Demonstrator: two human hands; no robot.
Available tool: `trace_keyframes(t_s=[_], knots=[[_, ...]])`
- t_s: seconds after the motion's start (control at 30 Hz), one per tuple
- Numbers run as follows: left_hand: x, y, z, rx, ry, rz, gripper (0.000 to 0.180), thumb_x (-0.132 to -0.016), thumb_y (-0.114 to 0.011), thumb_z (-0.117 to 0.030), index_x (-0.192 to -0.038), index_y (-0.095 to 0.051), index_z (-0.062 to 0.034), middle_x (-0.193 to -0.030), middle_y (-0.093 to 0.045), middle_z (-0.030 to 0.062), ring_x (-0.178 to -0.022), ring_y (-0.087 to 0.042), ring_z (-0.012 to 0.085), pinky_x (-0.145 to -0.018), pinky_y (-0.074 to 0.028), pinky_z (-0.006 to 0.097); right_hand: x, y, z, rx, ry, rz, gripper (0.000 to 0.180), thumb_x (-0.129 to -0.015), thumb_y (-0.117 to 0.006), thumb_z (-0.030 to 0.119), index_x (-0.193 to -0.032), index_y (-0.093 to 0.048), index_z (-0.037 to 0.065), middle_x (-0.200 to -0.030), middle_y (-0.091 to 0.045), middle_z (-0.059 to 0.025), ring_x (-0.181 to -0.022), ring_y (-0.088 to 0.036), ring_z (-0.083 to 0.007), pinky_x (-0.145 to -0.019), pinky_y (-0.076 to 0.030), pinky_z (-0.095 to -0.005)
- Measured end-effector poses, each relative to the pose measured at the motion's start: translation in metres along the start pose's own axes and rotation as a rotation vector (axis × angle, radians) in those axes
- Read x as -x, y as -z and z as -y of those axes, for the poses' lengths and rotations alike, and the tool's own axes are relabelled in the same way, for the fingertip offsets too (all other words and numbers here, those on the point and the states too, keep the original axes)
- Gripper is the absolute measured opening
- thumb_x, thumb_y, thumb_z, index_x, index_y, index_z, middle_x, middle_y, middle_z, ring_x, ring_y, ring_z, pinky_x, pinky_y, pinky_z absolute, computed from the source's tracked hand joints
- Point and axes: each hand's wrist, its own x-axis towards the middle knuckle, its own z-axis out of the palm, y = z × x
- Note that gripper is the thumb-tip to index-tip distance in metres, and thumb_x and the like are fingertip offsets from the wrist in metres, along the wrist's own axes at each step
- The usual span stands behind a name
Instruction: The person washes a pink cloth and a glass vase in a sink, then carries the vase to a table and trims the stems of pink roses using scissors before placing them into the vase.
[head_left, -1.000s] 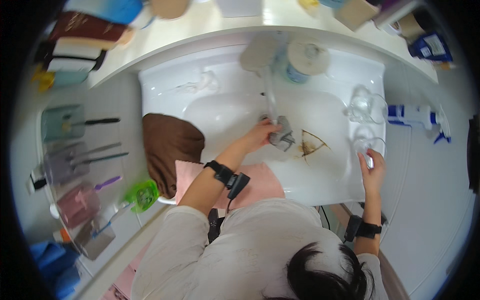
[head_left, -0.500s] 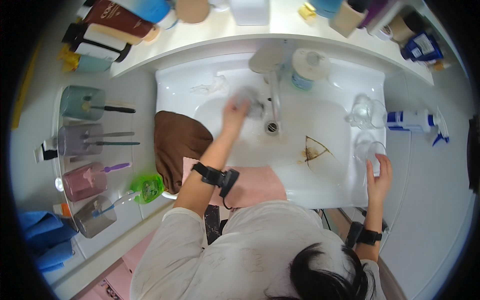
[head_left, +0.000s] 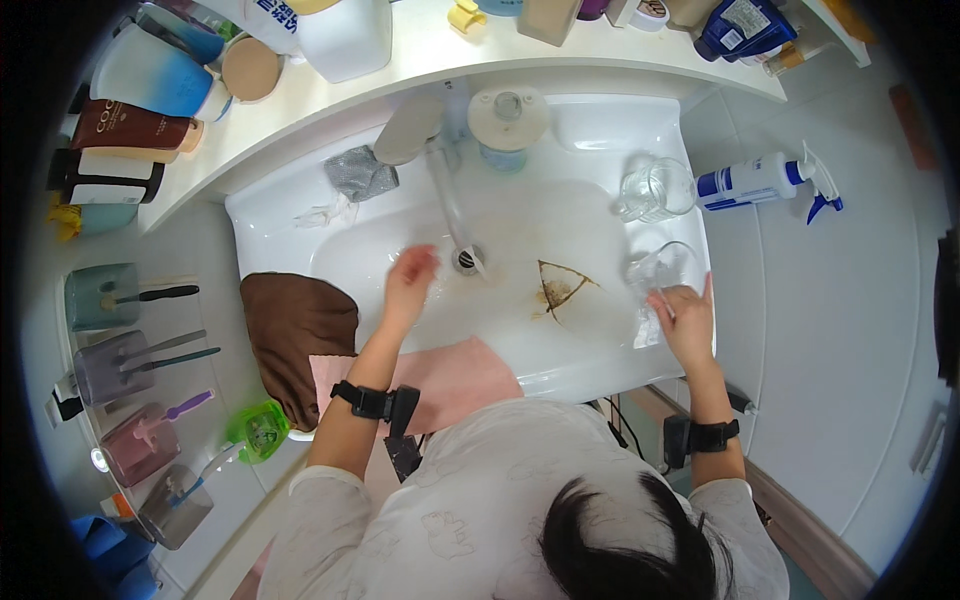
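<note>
Currently: left hand (head_left: 410,275) open, fingers spread, empty, in white sink basin (head_left: 350,250) left of drain (head_left: 466,260). Right hand (head_left: 685,320) flat, open, on near-right rim beside clear glass (head_left: 660,268). Advisable: rinse palm fully, steady glass against tipping.

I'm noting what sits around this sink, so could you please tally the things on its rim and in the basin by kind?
Clear glass cups: 2
Cloths draped on the front rim: 2, brown and pink
Grey scrubbing cloth: 1
Spray bottle: 1
Stained paper filter in the basin: 1
Total: 7
</note>
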Motion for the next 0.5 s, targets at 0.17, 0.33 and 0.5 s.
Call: trace_keyframes(t_s=[0.17, 0.33, 0.5], knots=[[0.016, -0.043, -0.009, -0.160, -0.035, 0.541, 0.056, -0.076, -0.062, -0.018, -0.124, -0.035, -0.0064, -0.108, -0.050, 0.0083, -0.092, -0.052, 0.0145, -0.079, -0.043, 0.027, -0.023, -0.019, 0.042, -0.644, 0.012, 0.463, 0.015, -0.079, -0.056, 0.021, -0.082, -0.063, 0.008, -0.082, -0.061, -0.0053, -0.075, -0.056, -0.0178, -0.088, -0.035, -0.0376], [0.015, -0.058, -0.019, 0.025, 0.200, 0.713, 0.089, -0.071, -0.067, -0.022, -0.134, -0.006, -0.0064, -0.120, -0.040, 0.0188, -0.097, -0.052, 0.0210, -0.076, -0.045, 0.031, -0.069, -0.068, 0.088, -1.098, -0.135, 0.935, 0.023, -0.084, -0.052, 0.024, -0.093, -0.059, 0.004, -0.083, -0.059, -0.0034, -0.080, -0.054, -0.0116, -0.074, -0.042, -0.0255], [0.010, -0.053, -0.009, 0.273, 0.455, 0.634, 0.093, -0.071, -0.065, -0.024, -0.134, 0.000, -0.0063, -0.116, -0.043, 0.0188, -0.093, -0.054, 0.0210, -0.071, -0.046, 0.031, -0.081, -0.091, 0.096, -1.297, -0.214, 0.813, 0.026, -0.083, -0.052, 0.027, -0.096, -0.057, 0.004, -0.086, -0.058, -0.0036, -0.080, -0.053, -0.0117, -0.073, -0.042, -0.0251]])
